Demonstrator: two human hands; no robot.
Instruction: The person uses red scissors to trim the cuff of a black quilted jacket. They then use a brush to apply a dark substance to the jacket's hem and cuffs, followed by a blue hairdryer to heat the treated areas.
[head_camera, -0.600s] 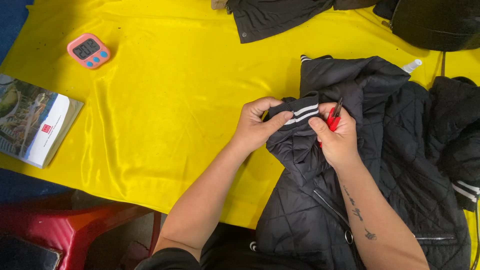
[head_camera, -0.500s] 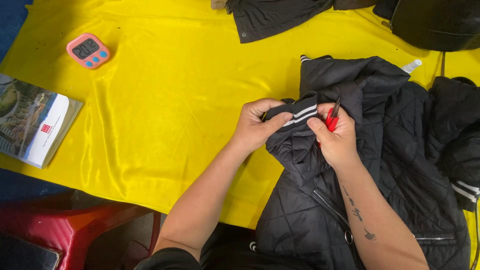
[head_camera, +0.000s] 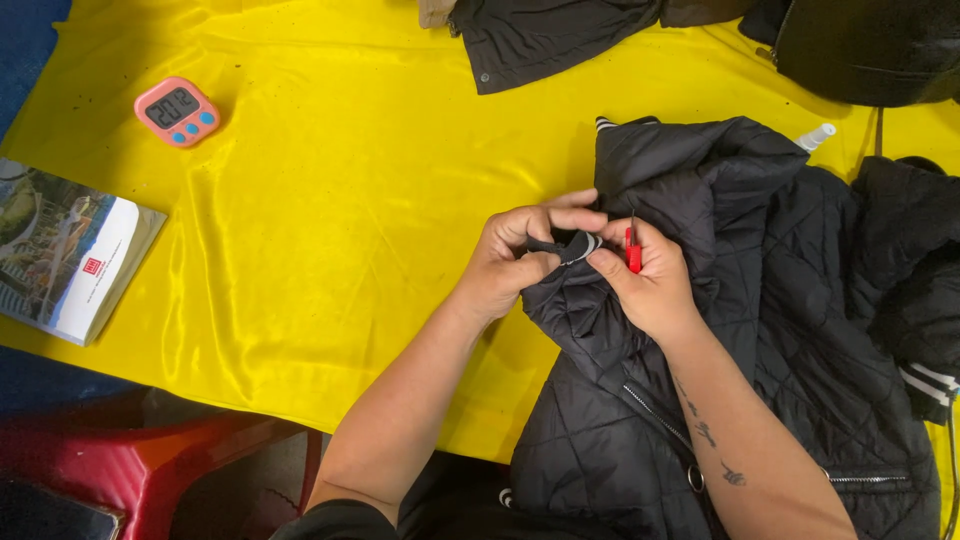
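Quilted black jacket (head_camera: 760, 330) lies bunched on the right half of the yellow-covered surface (head_camera: 330, 230), and you have a striped ribbed edge (head_camera: 578, 246) of it pinched up between both hands near the middle of the view. Your left hand (head_camera: 515, 260) is curled nearly closed, thumb and fingers gripping a fold of the padded cloth just left of that edge. Your right hand (head_camera: 650, 280) is also closed, pressing the fabric from the right while holding a small red-handled tool (head_camera: 632, 255) upright between thumb and forefinger; its tip is too small to make out.

Judging by the way it slumps and creases, the jacket is soft, light and a little slick on its shell, so it probably slides under loose fingers. You will likely get the firmest hold on the ribbed edge or along a stitched seam, where the cloth is thicker and less slippery; keep clear of the metal zipper (head_camera: 660, 425) running down the near part.

Far left on the surface sits a pink digital timer (head_camera: 177, 110), with a glossy booklet (head_camera: 70, 250) at the left edge. More dark garments (head_camera: 560, 35) lie at the far side, and a white spray nozzle (head_camera: 818, 135) pokes out beyond the jacket.
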